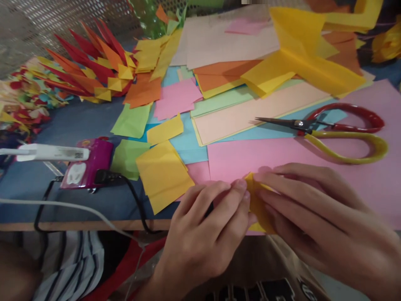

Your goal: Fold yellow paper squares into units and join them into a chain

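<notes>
Head view: a small piece of folded yellow paper (pixel 260 211) sits at the lower centre of the frame, right of the middle, held between two bare hands. Judging by the grip, the step in hand is shaping or pressing a fold; the next move seems to call for keeping the edges lined up while a fingertip runs firmly along the crease. Thin paper like this could slip out of line if either pinch loosens.

The piece is plain, deep yellow, with a narrow peak pointing up between the fingertips and a curved flap hanging below; much of it is hidden, so I cannot tell its full shape. The left hand (pixel 208 228) has its fingers bunched together, tips pinching the paper's left edge. The right hand (pixel 326 213) has longer, straighter fingers laid over the right side, closed on it; its thumb is not clearly seen.

Just above the hands lies a pink sheet (pixel 244 156), with scissors (pixel 300 124) resting at the right of the frame, their blades slightly parted. Left of centre is a stack of yellow squares (pixel 164 173). Farther out, a larger folded yellow shape (pixel 300 48) stands at upper right, and a spiky red, orange and yellow paper piece (pixel 103 62) at upper left.
</notes>
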{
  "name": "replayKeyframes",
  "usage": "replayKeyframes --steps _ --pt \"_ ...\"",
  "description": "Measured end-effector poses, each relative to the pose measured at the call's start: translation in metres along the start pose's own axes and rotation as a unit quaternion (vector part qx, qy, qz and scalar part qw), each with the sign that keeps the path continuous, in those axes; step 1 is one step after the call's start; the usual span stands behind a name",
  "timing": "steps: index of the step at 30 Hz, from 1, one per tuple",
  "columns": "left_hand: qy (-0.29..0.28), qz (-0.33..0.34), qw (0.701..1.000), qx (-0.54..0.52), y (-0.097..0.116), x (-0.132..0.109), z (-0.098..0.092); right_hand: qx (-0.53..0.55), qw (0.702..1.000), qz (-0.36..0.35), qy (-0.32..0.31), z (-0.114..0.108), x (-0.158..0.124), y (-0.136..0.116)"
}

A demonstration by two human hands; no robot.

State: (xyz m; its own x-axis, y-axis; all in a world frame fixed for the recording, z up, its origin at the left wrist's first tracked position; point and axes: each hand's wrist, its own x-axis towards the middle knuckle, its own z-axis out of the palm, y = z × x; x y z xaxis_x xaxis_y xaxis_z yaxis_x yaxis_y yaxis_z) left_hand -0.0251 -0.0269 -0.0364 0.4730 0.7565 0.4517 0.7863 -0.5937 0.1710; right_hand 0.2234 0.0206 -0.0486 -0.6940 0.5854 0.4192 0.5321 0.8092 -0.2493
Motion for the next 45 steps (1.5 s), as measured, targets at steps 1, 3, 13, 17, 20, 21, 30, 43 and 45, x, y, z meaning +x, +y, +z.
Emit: replayKeyframes --steps 1,3,13,17,20,21,30,43,45 --pt "-0.003 0.002 1.0 0.001 0.0 0.0 0.0 -0.004 1.0 -0.013 -0.005 0.0 0.001 0.0" --pt "-0.014 0.009 1.0 0.005 0.0 0.0 -0.002 -0.013 0.999 -0.033 -0.018 0.0 0.004 -0.001" --pt "-0.022 0.034 0.997 0.068 -0.006 -0.009 -0.018 -0.017 1.0 0.011 -0.02 -0.008 0.008 -0.004" --pt "-0.016 0.049 0.996 0.076 0.0 -0.01 -0.02 0.01 0.999 0.019 -0.043 -0.014 0.005 0.0" --pt "-0.034 0.075 0.995 0.054 0.005 -0.003 -0.014 -0.037 0.998 0.034 -0.039 -0.016 0.0 -0.003" --pt "-0.04 0.072 0.996 0.044 0.006 0.0 -0.012 -0.056 0.997 0.038 -0.037 -0.017 -0.002 -0.004" --pt "-0.038 -0.004 0.998 -0.047 0.002 0.009 -0.012 -0.087 0.996 -0.013 -0.018 -0.013 -0.01 -0.003" --pt "-0.048 -0.017 0.993 -0.102 -0.015 0.02 -0.007 -0.012 0.995 -0.096 -0.006 -0.005 -0.018 0.007" --pt "-0.051 -0.041 0.993 -0.097 -0.014 0.027 -0.006 -0.007 0.996 -0.093 -0.003 -0.004 -0.019 0.007"
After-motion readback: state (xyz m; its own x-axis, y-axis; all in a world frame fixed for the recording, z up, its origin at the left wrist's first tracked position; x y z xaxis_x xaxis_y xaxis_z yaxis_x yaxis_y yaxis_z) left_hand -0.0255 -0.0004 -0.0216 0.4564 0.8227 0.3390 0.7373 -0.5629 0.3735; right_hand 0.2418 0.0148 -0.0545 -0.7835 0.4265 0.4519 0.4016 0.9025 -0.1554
